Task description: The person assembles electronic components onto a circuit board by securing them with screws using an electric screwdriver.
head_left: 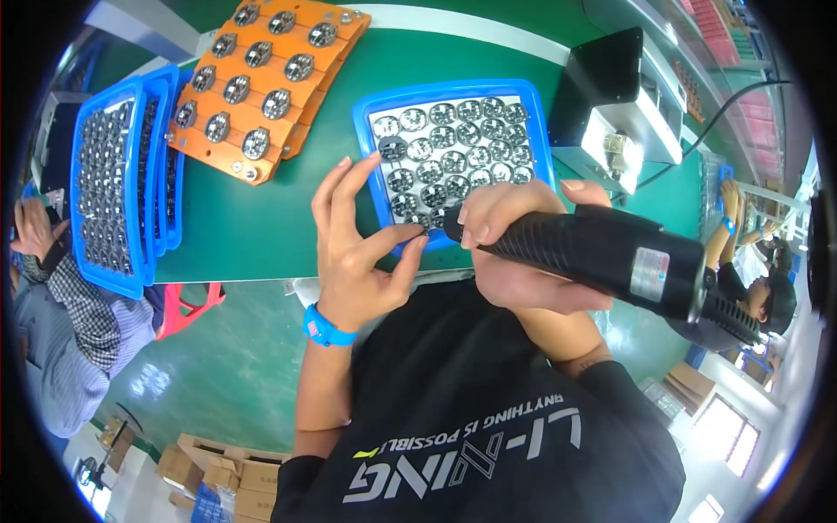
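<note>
Firstly, the green table (288, 222) spreads across the upper part of the frame. On it, the orange board (318, 91) lies at upper left, and the blue tray (436, 91) lies at upper centre. Right of centre, the right hand (519, 281) has its fingers wrapped firmly around the black handheld tool (602, 257), whose narrower end points leftward over the tray's lower part. The left hand (353, 261) reaches upward, thumb and index tips brought together at the tray's lower-left corner, the other fingers raised; whether they pinch something, I cannot tell. Small round parts (453, 162) fill the tray in rows.
</note>
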Motion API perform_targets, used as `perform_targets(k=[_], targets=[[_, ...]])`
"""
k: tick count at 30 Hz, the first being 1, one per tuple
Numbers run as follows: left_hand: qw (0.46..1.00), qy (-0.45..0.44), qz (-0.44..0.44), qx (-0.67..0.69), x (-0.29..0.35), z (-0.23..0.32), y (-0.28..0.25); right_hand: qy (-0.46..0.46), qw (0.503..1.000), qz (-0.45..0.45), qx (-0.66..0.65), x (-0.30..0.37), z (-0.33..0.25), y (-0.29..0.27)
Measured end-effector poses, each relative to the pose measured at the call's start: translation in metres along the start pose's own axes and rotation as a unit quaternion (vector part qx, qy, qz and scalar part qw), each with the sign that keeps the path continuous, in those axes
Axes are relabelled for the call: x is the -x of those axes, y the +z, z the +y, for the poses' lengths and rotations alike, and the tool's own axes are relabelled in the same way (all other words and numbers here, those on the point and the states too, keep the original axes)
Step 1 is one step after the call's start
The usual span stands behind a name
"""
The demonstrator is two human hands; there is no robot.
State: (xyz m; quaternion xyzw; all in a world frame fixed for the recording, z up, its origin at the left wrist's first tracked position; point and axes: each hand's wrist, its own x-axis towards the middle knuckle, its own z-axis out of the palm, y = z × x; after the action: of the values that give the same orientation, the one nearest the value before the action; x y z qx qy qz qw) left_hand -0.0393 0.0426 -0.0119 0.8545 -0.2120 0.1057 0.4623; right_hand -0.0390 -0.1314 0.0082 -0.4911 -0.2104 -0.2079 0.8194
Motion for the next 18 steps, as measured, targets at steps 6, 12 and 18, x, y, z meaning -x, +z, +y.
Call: perform_targets(k=[6,12,18], targets=[[1.000,0.003,0.012,0.010,0.004,-0.004,0.000,-0.029,0.999,0.005,0.022,0.003,0.014,0.010],[1.000,0.001,0.009,0.015,0.005,-0.007,-0.001,-0.037,0.999,0.002,0.020,0.007,0.020,0.012],[1.000,-0.004,0.007,0.019,0.005,-0.008,-0.002,-0.033,0.997,-0.029,0.065,0.009,0.016,0.009]])
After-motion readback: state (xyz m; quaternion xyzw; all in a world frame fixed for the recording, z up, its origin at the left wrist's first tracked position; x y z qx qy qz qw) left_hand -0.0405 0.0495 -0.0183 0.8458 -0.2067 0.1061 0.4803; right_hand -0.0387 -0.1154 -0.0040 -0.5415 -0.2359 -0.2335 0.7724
